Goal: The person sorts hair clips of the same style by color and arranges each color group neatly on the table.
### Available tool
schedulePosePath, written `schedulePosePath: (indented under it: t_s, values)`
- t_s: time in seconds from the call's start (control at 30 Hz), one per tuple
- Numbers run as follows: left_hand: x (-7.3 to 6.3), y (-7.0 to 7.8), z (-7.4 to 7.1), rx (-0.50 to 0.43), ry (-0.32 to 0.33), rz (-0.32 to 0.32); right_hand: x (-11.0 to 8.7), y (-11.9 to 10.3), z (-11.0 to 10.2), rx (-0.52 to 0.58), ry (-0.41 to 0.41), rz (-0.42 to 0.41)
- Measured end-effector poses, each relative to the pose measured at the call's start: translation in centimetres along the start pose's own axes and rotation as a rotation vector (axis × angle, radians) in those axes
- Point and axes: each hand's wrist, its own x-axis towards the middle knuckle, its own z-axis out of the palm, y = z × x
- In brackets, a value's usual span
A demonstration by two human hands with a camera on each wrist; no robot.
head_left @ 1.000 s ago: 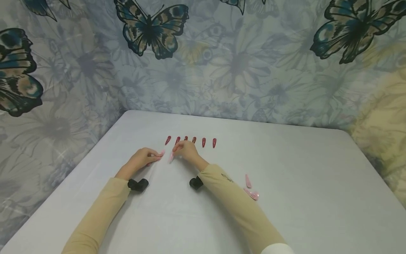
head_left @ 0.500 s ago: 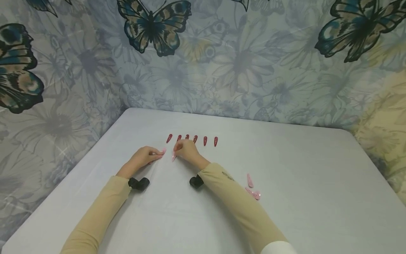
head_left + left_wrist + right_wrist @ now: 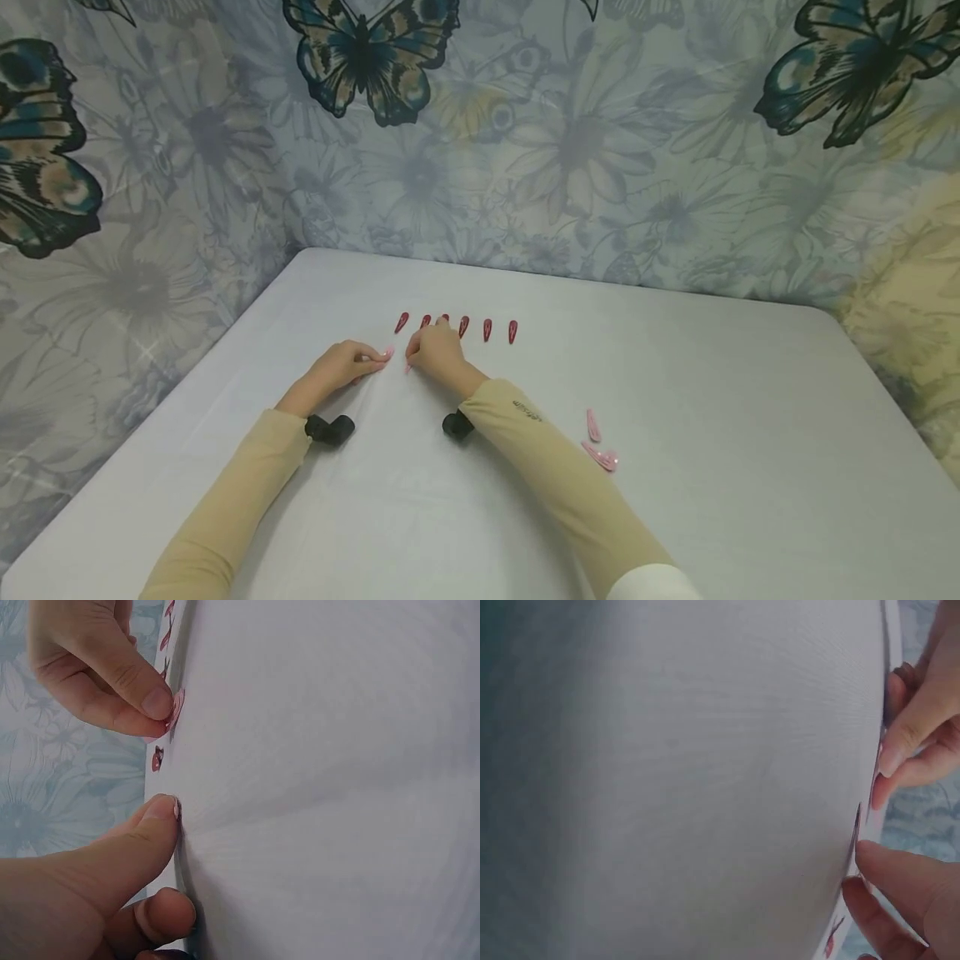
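Observation:
My left hand (image 3: 341,371) pinches a pink snap hair clip (image 3: 389,352) at the table surface, thumb and fingertips at the clip; in the left wrist view only a thin sliver of it shows by the thumb. To its right, my right hand (image 3: 440,352) pinches a second pink snap hair clip (image 3: 178,710) between thumb and index finger, close over the table. The two pink clips are a short gap apart. Behind the hands runs a row of several red snap hair clips (image 3: 487,330), partly hidden by the right hand.
Several more pink hair clips (image 3: 593,425) lie to the right of the right forearm, some overlapping. All of it rests on a white-covered table (image 3: 712,417). A butterfly-patterned cloth (image 3: 570,167) hangs behind and at the left. Each wrist carries a black camera (image 3: 330,431).
My right hand has shifted slightly left with its pink clip, closer to the clip at the left hand. The left hand has stayed in place. The head view has tilted down a little.

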Motion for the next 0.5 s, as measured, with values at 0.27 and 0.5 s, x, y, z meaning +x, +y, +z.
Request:
schedulePosePath:
  t_s: [0.27,0.5]
  values:
    - [0.19,0.54,0.07,0.008,-0.022,-0.006,-0.29,-0.56,-0.29,-0.133,-0.024,0.075]
    - [-0.03,0.3,0.06,0.015,-0.019,-0.022,-0.33,-0.72,0.01,-0.101,0.012,0.096]
